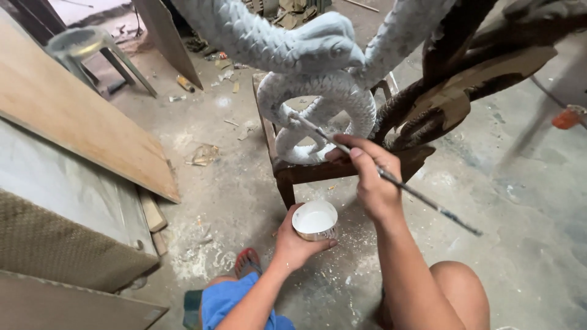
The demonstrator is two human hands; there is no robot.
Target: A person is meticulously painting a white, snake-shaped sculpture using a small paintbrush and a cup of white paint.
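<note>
Dusty concrete floor (526, 201) bears wooden stool (318, 172), plastic stool (85, 46), scraps (203, 154).

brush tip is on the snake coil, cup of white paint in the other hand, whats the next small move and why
Probably draw the brush in the right hand along the lower coil of the snake sculpture. Its tip already touches there, and the paint cup in the left hand sits close for reloading.

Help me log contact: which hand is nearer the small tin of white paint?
Left. The left hand cups the tin of white paint from below; the right hand holds a brush above it, apart.
</note>
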